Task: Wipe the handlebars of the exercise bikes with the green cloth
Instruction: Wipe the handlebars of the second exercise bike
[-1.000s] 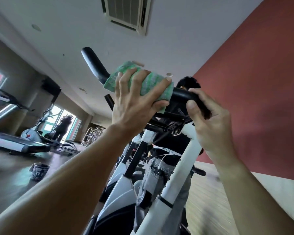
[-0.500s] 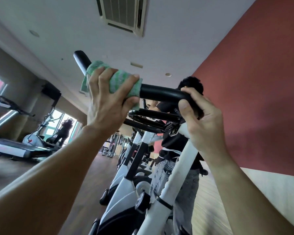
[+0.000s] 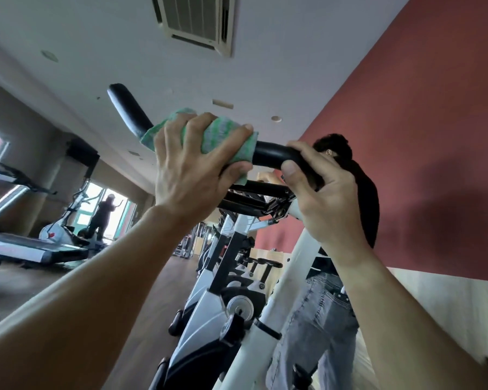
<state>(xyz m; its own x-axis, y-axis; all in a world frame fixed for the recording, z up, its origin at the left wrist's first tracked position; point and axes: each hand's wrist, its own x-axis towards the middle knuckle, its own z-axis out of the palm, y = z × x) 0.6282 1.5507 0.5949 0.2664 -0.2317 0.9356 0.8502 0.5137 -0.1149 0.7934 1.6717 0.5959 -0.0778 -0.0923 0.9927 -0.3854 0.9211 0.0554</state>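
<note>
Running from its rounded free end at upper left down and rightward across the frame, the black handlebar bends where the cloth wraps it, its upper stub tilting steeply toward the ceiling and the rest lying nearly level. The left hand clenches the green cloth round the bar at that bend, fingers over the top and thumb beneath. Just to the right, a short bare stretch of bar separates it from the right hand, which grips the bar directly above the white post. Above the cloth the stub stands bare, with open air all round its tip. Behind the post stands a person in grey jeans, close to the red wall. More bikes line up beyond, and a treadmill sits far left.
</note>
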